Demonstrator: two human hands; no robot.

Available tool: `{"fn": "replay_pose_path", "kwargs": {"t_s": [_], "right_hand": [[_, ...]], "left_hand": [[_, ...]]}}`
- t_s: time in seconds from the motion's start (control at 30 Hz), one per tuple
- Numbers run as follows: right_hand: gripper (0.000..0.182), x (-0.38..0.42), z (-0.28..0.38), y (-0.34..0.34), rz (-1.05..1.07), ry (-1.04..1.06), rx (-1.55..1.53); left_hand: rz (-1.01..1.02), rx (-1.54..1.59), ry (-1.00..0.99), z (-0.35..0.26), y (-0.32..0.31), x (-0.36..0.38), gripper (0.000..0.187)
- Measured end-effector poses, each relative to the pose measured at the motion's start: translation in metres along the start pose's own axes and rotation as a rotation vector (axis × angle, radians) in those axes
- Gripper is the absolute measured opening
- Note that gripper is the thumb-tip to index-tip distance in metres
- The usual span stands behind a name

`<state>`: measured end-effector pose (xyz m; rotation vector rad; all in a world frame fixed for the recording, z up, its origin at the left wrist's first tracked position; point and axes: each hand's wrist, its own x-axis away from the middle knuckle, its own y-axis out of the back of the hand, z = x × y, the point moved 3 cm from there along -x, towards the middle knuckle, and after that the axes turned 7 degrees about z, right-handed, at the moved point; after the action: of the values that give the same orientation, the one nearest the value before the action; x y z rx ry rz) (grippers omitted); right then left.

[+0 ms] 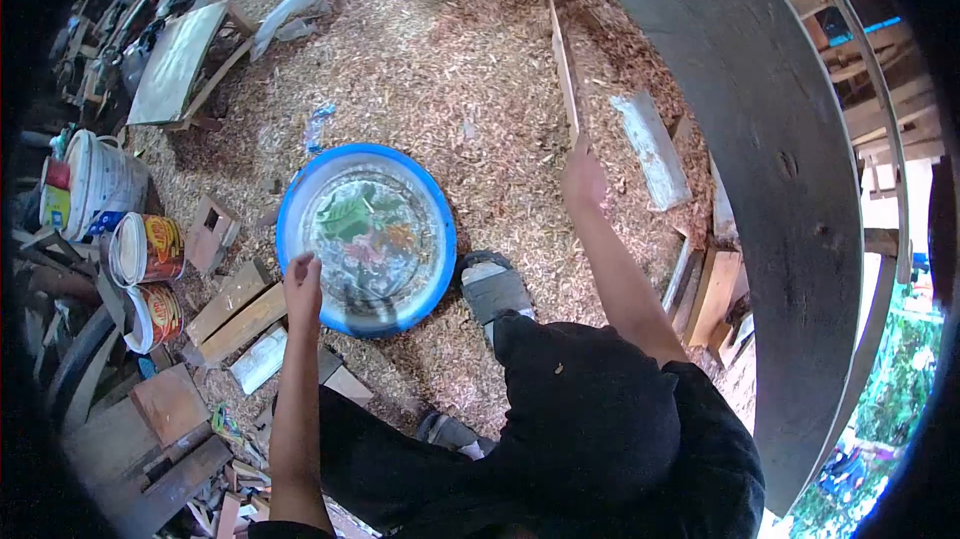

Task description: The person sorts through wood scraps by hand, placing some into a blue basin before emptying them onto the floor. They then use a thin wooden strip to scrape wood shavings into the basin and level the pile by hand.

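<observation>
My right hand (583, 182) is wrapped round the near end of a thin wooden strip (563, 64), which points away from me over the shavings. My left hand (302, 286) has its fingers curled in, with nothing showing in them. It overlaps the lower left rim of a round basin (447, 229) in this view. The basin has a blue rim and a pale inside with a green, orange and pink pattern at the bottom, and it sits on the floor in front of my feet.
Wood shavings (430, 59) cover the floor. A long dark plank (750, 89) runs down my right side, with a whitish board (652, 149) beside it. Paint tins (163, 249), a white bucket (105, 179) and wood offcuts (235, 304) crowd the left. A small slanted table (180, 64) stands farther back.
</observation>
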<state>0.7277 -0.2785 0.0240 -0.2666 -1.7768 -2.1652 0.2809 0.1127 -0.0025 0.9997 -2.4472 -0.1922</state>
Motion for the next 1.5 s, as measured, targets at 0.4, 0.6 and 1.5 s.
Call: {"fn": "replay_pose_path", "kwargs": {"t_s": [0.4, 0.6, 1.5], "right_hand": [[0.040, 0.017, 0.031, -0.026, -0.042, 0.339, 0.102], [0.032, 0.049, 0.039, -0.044, -0.047, 0.492, 0.102], [0.072, -0.017, 0.021, -0.031, -0.080, 0.307, 0.099]], "left_hand": [[-0.368, -0.851, 0.471, 0.034, 0.038, 0.031, 0.074], [-0.282, -1.016, 0.392, 0.018, 0.018, 0.037, 0.067], [-0.067, -0.430, 0.454, 0.059, 0.040, 0.073, 0.042]]}}
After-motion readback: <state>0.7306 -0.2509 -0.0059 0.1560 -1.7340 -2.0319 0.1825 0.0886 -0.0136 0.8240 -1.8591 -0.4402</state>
